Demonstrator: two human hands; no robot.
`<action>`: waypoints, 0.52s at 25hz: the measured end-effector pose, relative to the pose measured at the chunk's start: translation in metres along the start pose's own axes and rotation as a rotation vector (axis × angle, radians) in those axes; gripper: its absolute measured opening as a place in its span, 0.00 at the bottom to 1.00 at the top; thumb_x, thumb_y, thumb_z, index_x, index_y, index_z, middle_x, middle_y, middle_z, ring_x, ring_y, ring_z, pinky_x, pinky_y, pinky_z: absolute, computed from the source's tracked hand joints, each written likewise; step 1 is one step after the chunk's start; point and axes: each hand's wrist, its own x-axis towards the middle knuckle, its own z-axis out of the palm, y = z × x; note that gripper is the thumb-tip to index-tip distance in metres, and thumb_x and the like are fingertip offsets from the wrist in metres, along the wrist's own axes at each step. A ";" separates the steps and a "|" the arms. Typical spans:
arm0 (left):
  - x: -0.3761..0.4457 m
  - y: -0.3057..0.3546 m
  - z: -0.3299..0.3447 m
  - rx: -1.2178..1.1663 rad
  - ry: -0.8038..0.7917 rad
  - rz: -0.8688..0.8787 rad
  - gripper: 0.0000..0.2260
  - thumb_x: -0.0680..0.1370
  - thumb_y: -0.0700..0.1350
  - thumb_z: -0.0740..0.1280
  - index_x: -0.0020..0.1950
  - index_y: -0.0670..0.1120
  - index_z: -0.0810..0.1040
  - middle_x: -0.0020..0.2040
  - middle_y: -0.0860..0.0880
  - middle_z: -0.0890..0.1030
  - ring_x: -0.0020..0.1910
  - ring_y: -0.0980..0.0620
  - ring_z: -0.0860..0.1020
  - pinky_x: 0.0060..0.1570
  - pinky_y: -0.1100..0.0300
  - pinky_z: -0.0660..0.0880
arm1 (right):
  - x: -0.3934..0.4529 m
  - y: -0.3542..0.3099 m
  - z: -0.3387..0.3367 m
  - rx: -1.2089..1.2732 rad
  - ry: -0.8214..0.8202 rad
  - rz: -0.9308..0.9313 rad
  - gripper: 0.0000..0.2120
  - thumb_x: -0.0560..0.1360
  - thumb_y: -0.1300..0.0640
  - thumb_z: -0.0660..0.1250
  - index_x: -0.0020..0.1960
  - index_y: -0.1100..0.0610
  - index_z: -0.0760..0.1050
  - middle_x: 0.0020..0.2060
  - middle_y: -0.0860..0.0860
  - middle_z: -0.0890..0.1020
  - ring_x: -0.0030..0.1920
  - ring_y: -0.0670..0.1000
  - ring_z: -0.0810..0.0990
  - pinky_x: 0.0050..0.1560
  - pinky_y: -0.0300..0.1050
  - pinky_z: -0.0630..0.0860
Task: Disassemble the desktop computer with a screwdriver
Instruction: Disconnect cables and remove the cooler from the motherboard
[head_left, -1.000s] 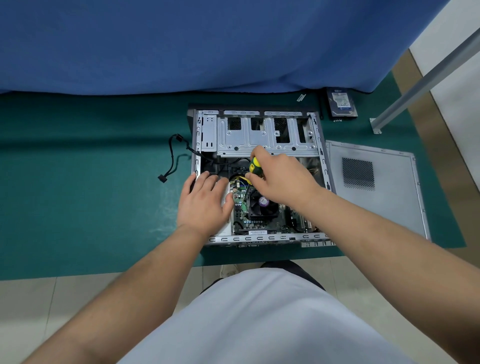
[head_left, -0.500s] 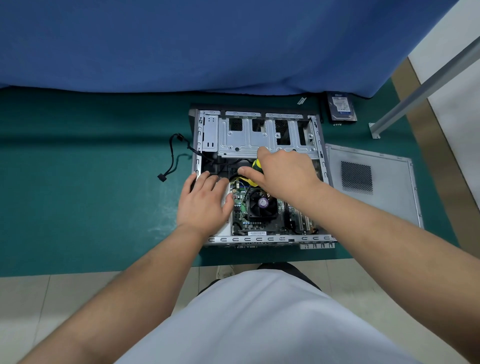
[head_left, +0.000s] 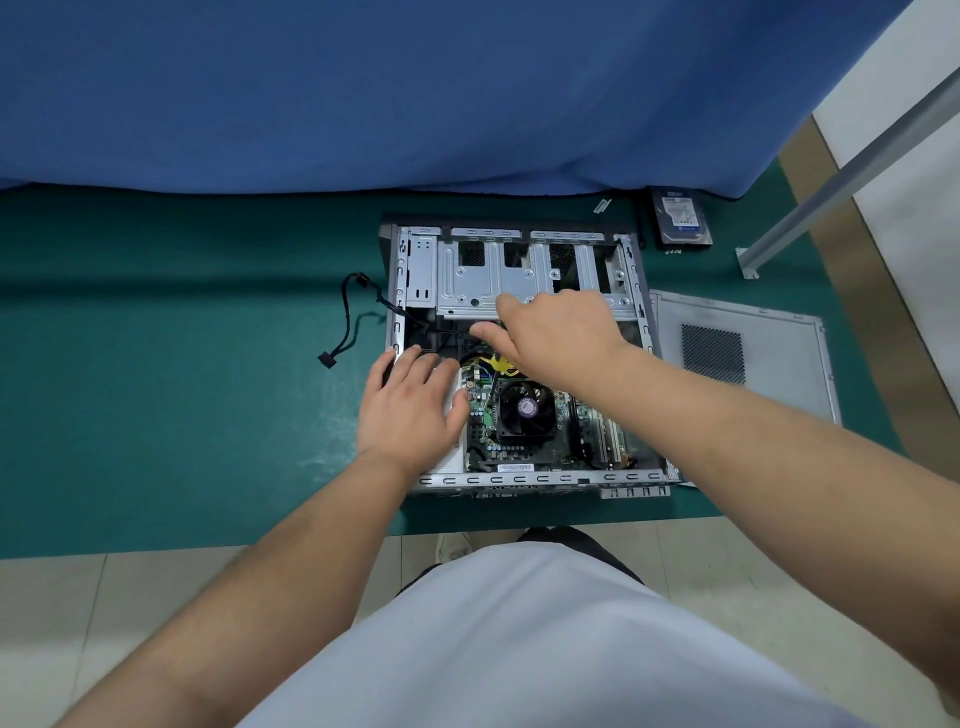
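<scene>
The desktop computer case lies open on its side on the green mat, showing the motherboard and a black CPU fan. My left hand rests flat with straight fingers on the pale block in the case's near left corner. My right hand hovers over the middle of the case, just below the silver drive cage, thumb and forefinger reaching left. The screwdriver it gripped a moment ago is hidden under the palm. Yellow wires show below the hand.
The removed side panel lies flat to the right of the case. A hard drive and small screws sit at the far right. A loose black cable trails out left. A metal leg slants at far right.
My right hand moved away from me, from over the fan toward the drive cage, and the yellow-green screwdriver handle went out of sight under it. The left hand stayed put.
</scene>
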 end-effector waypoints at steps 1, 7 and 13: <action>-0.001 0.000 -0.001 -0.009 0.003 0.000 0.24 0.82 0.60 0.51 0.71 0.53 0.76 0.68 0.52 0.79 0.74 0.49 0.69 0.78 0.47 0.55 | 0.001 0.001 0.001 0.001 -0.002 -0.030 0.26 0.84 0.35 0.48 0.56 0.54 0.73 0.39 0.55 0.83 0.41 0.60 0.82 0.29 0.44 0.57; -0.015 -0.008 -0.008 -0.077 -0.040 0.114 0.26 0.82 0.61 0.52 0.79 0.54 0.67 0.79 0.54 0.68 0.80 0.52 0.61 0.80 0.46 0.51 | 0.001 0.025 -0.007 0.228 -0.131 -0.411 0.14 0.79 0.48 0.57 0.57 0.57 0.70 0.46 0.54 0.78 0.49 0.58 0.75 0.50 0.56 0.75; -0.044 -0.012 0.000 -0.076 0.025 0.163 0.25 0.84 0.59 0.54 0.79 0.51 0.67 0.80 0.53 0.66 0.79 0.50 0.62 0.80 0.48 0.54 | -0.003 0.011 0.009 0.028 0.045 -0.063 0.26 0.83 0.34 0.45 0.57 0.54 0.69 0.33 0.54 0.79 0.32 0.59 0.75 0.28 0.44 0.58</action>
